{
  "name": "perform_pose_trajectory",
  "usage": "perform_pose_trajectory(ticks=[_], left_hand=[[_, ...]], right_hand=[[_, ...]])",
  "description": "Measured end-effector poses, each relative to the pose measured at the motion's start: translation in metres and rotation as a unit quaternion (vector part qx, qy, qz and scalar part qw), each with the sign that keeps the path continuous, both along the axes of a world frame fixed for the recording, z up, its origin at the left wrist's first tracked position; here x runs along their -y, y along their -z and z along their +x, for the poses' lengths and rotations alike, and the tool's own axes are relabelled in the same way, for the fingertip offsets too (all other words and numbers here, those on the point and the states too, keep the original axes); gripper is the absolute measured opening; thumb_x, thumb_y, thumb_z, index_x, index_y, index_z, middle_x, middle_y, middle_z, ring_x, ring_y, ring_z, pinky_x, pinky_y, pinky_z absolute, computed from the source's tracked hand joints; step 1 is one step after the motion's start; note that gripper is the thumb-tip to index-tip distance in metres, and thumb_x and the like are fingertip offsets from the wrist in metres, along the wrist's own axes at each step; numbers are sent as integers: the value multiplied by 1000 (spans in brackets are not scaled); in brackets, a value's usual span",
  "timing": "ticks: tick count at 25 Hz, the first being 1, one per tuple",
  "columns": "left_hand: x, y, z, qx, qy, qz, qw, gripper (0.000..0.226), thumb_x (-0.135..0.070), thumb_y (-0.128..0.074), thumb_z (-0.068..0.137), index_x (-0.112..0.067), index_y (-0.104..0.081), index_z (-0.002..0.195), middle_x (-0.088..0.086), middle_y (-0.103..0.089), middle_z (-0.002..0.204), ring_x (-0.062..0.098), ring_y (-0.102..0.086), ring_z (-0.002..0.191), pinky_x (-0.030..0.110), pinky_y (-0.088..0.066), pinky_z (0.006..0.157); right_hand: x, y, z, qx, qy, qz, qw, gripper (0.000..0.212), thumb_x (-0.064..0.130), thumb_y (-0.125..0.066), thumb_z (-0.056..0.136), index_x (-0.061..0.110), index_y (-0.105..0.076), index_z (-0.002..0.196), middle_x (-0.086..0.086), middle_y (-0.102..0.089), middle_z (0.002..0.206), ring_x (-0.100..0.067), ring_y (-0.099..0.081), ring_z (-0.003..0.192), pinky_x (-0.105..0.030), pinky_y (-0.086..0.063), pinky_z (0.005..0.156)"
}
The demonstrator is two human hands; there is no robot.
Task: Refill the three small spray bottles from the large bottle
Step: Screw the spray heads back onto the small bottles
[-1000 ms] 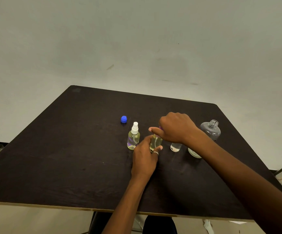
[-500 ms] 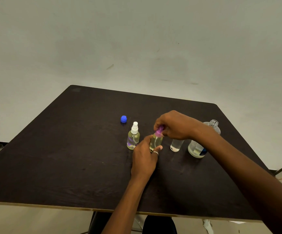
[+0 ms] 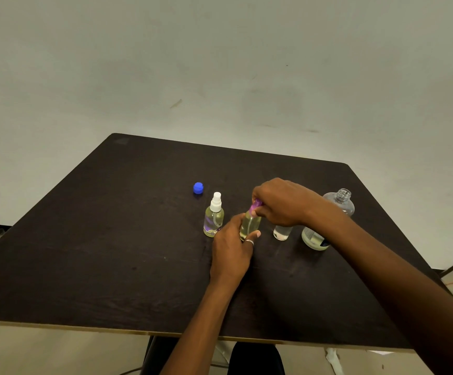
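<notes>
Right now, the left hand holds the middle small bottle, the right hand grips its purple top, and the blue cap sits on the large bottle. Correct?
Not the cap: the head view shows the blue cap lying on the table, and the neck of the large bottle open. The left hand and right hand are as you say.

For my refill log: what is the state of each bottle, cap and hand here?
Small clear spray bottle with white sprayer: upright, closed, yellowish liquid inside.
Small clear bottle with purple spray top: upright, gripped by left hand; right hand pinches its top.
Third small clear bottle: upright, top hidden by the right hand.
Large clear plastic bottle: upright, neck open.
Round blue cap: off, lying on the dark table.
</notes>
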State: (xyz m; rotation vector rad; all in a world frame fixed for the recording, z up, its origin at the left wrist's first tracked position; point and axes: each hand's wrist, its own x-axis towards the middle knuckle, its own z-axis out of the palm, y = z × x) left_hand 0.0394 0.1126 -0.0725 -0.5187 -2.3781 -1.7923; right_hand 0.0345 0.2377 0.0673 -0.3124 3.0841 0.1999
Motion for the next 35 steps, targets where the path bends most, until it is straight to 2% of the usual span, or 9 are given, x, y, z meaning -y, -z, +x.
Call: perform_pose_trajectory(ticks=[6, 9, 14, 19, 22, 26, 31, 33, 35], left_hand=[[0, 1, -1, 3, -2, 2, 1000, 33, -27, -74, 87, -25, -63, 117, -13, -69, 89, 0, -63, 79, 16, -48, 71], [-1, 2, -2, 5, -5, -4, 1000, 32, -30, -74, 87, -26, -62, 116, -12, -69, 91, 3, -64, 80, 22, -51, 72], [-3, 5, -2, -15, -19, -21, 999, 29, -28, -76, 85, -22, -61, 110, -10, -67, 86, 4, -59, 70, 20, -45, 64], [-7, 9, -3, -23, -29, -14, 999, 32, -18, -78, 82, -18, -61, 108, -7, -71, 95, 9, -67, 86, 35, -56, 76], [-8, 10, -4, -23, -26, -7, 999, 33, -15, -78, 80, -17, -61, 108, -5, -72, 95, 11, -68, 87, 39, -57, 77], [-6, 8, -4, -19, -23, -11, 999, 32, -16, -78, 81, -18, -61, 108, -7, -71, 94, 8, -67, 86, 35, -56, 76], [-2, 3, 2, -22, -7, -14, 1000, 29, -17, -77, 83, -22, -62, 107, -12, -69, 91, 3, -65, 85, 29, -56, 76], [-1, 0, 4, -19, -10, -16, 1000, 28, -19, -77, 84, -23, -62, 107, -15, -66, 87, 0, -64, 81, 25, -54, 73], [-1, -1, 5, -23, -12, -17, 1000, 29, -22, -78, 84, -25, -62, 108, -17, -65, 84, 0, -63, 78, 23, -52, 71]], right_hand=[[3, 5, 3, -23, 8, 17, 1000, 28, 39, -51, 96, 12, -60, 101, -4, -62, 92, -18, -58, 78, -30, -48, 68], [5, 10, 6, -48, 14, 22, 999, 32, 42, -49, 96, 12, -59, 99, -5, -62, 92, -19, -56, 78, -32, -49, 69], [13, 14, 12, -83, 53, 27, 995, 37, 46, -45, 97, 13, -59, 94, -4, -61, 88, -19, -53, 73, -32, -42, 64], [26, 14, 16, -111, 112, 32, 987, 36, 46, -48, 94, 14, -62, 87, -5, -63, 85, -25, -60, 76, -33, -42, 64], [31, 13, 18, -112, 135, 18, 984, 33, 44, -49, 94, 14, -60, 84, -4, -56, 78, -23, -54, 71, -33, -43, 64], [33, 11, 21, -109, 143, 1, 984, 32, 42, -49, 94, 15, -54, 78, -2, -52, 73, -20, -53, 68, -32, -44, 64], [34, 13, 23, -106, 153, -11, 982, 31, 42, -48, 95, 15, -53, 79, -4, -57, 80, -22, -52, 71, -34, -44, 66], [30, 13, 24, -97, 161, -33, 982, 37, 48, -48, 95, 17, -52, 75, -2, -59, 79, -20, -54, 71, -34, -46, 68], [26, 9, 27, -91, 172, -57, 979, 51, 58, -46, 94, 17, -47, 64, 1, -54, 67, -17, -53, 65, -32, -44, 64]])
